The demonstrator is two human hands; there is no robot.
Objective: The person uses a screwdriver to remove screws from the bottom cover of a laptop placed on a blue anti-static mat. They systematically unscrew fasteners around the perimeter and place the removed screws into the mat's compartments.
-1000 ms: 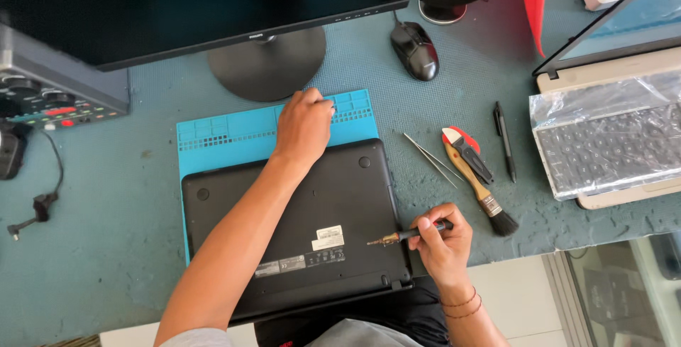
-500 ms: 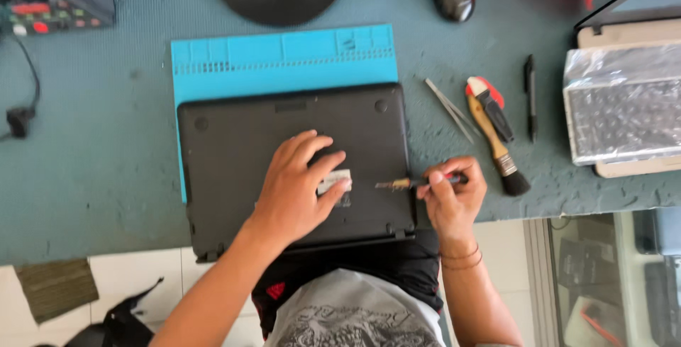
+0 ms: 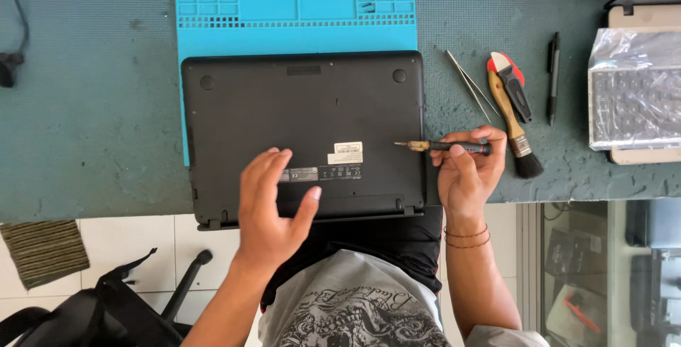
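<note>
A blue work mat lies toward the table's far edge, and a black laptop rests bottom-up on it, reaching to the table's near edge. The left hand hovers over the laptop's near edge, palm down, fingers loosely spread and holding nothing. Right of the laptop's right edge, the right hand pinches a small screwdriver between thumb and fingers, tip pointing left over the laptop. Further right lie tweezers, a brush and a pen, then a wrapped keyboard at the table's right edge
</note>
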